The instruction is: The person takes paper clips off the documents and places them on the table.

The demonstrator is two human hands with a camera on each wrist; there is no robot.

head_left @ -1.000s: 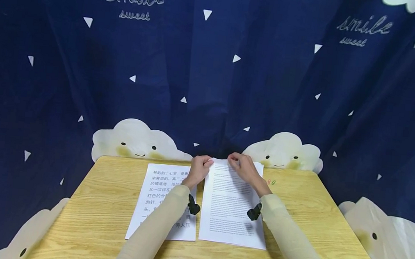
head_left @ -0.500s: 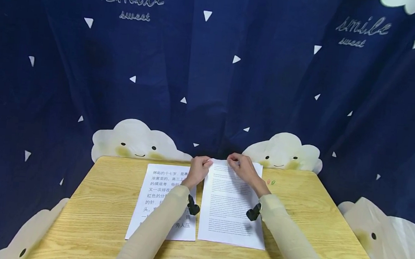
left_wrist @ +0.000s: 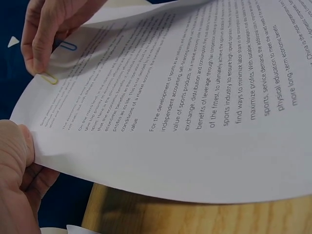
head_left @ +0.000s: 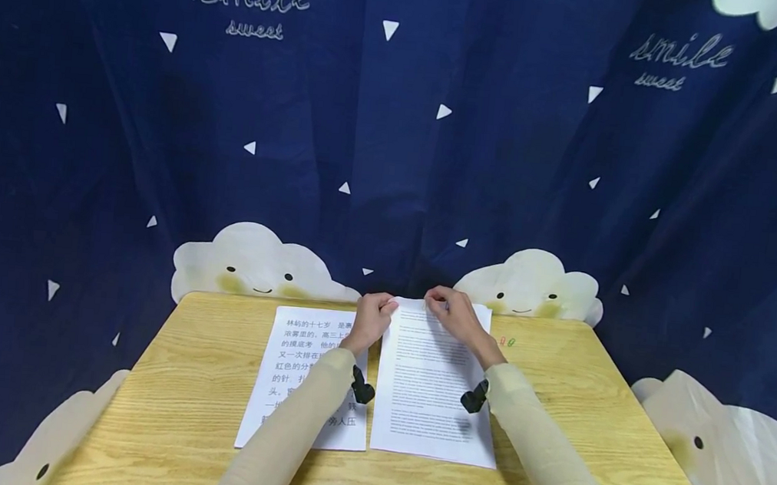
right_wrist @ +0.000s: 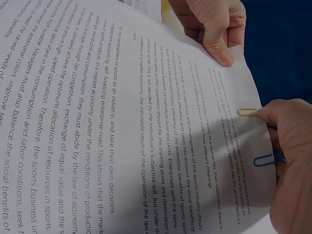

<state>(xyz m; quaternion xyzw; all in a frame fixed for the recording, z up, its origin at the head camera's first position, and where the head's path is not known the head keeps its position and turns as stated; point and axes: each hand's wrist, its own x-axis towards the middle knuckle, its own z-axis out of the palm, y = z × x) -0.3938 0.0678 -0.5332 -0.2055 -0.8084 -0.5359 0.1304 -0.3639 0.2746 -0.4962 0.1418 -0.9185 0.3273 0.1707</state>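
A printed sheet stack [head_left: 426,400] lies on the table, its far edge lifted. My left hand [head_left: 371,322] grips its far left corner, thumb on top and fingers underneath. At the same edge, farther right, my right hand [head_left: 458,318] pinches a yellow paper clip [right_wrist: 247,112] that sits over the paper's edge. Beside it on that edge is a blue paper clip [right_wrist: 264,160], partly covered by the right fingers. Both clips also show in the left wrist view. How many sheets are in the stack is hard to tell.
Left of the stack lies another paper [head_left: 294,365] with large Chinese print, partly under the left forearm. A red paper clip [head_left: 502,341] and a green paper clip [head_left: 511,343] lie to the right on the wooden table [head_left: 575,413]. A dark blue curtain [head_left: 396,158] hangs behind.
The printed stack has shifted very slightly left. Both hands keep nearly the same place and hold at the far edge.
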